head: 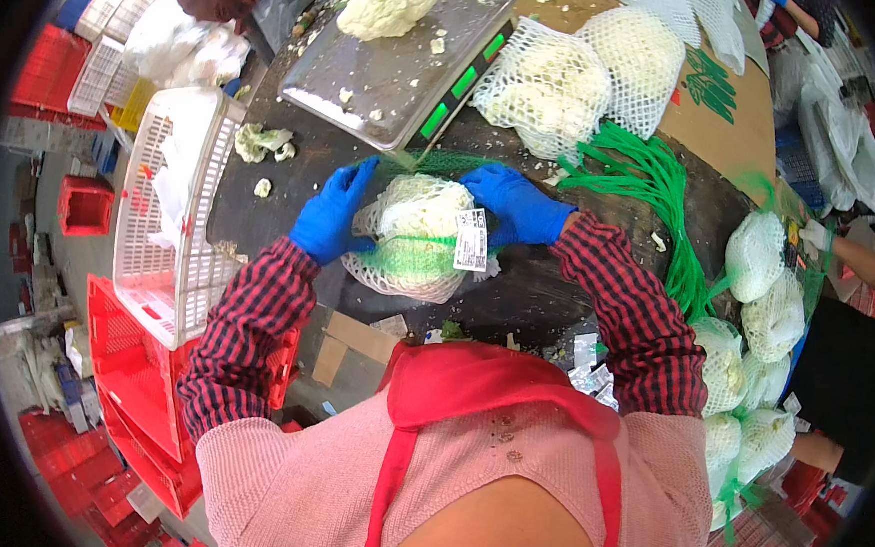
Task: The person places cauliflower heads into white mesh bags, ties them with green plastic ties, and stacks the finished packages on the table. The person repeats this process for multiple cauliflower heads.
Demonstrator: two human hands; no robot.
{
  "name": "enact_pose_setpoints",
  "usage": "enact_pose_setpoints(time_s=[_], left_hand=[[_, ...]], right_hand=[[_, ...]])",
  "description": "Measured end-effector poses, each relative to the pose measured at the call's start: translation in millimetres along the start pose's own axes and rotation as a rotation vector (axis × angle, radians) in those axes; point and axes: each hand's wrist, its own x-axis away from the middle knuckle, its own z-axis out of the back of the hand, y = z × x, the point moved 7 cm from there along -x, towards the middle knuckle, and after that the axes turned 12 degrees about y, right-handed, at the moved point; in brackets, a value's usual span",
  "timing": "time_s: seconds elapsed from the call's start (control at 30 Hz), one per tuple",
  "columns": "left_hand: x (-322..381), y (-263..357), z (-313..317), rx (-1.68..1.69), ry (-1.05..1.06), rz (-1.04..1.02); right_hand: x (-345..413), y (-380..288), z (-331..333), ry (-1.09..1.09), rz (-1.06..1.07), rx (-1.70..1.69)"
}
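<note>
My left hand (332,218) and my right hand (520,207), both in blue gloves, are on either side of a cauliflower (427,205) in a white foam net. A green mesh net (416,253) is stretched between the hands. One band of it crosses the front of the cauliflower, and a thinner part runs behind, from fingertips to fingertips. The left thumb and fingers are spread apart against the mesh. My right fingers bend over its far right side, and the right thumb is hidden. A white printed label (472,239) hangs at the cauliflower's right, close to the right hand.
Beyond my hands a scale (390,67) bears a bare cauliflower (390,4). Netted cauliflowers (547,85) and a bundle of green nets (660,189) lie to the right. A white basket (208,222) stands left. Packed cauliflowers (755,248) line the right edge, near another person's arm (859,258).
</note>
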Motion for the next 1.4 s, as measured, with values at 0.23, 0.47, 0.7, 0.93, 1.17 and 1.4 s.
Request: enact_pose_setpoints(time_s=[0.23, 0.47, 0.7, 0.93, 1.17, 1.4], left_hand=[[16.2, -51.2, -52.9, 0.538, -0.173, 0.142], [97.4, -60.8, -148.9, 1.526, 0.191, 0.858], [122.0, 32.5, -115.4, 1.99, 0.268, 0.842], [122.5, 72.0, -59.7, 1.243, 0.084, 0.78], [122.4, 103.3, -4.8, 1.196, 0.258, 0.43], [182.1, 87.5, -101.7, 1.064, 0.092, 0.39]], right_hand=[[12.3, 20.9, -41.5, 0.182, -0.438, -0.596], [55.2, -1.9, -79.0, 0.496, -0.711, -0.629], [95.5, -41.7, -56.4, 0.586, -1.096, -1.134], [160.7, -81.5, 11.2, 0.535, -1.181, -0.544], [208.9, -116.0, 59.8, 0.816, -1.04, -0.619], [285.2, -118.6, -18.9, 0.646, -0.945, -0.368]])
